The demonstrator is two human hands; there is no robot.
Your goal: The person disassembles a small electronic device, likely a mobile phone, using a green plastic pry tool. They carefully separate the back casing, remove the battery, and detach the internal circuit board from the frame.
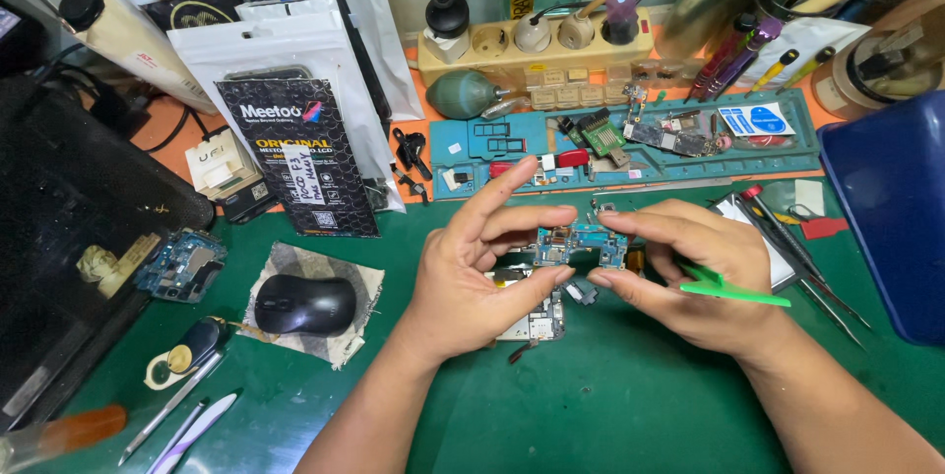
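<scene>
Board (579, 243) lying crosswise, left hand (472, 277) and right hand (689, 272) pinching its ends (right also gripping green pick (733, 289)).

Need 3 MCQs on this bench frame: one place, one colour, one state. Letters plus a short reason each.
1. Where is the computer mouse?
A. on a cloth patch
B. on the blue tray
C. on the power strip

2. What colour is the pry tool in the right hand?
A. red
B. green
C. white

3. How is the small circuit board held?
A. lying on the mat
B. left hand alone
C. pinched between both hands

Answers: 1 A, cloth shows under it; 2 B, bright green blade; 3 C, fingertips of both hands grip its ends above the mat.
</scene>
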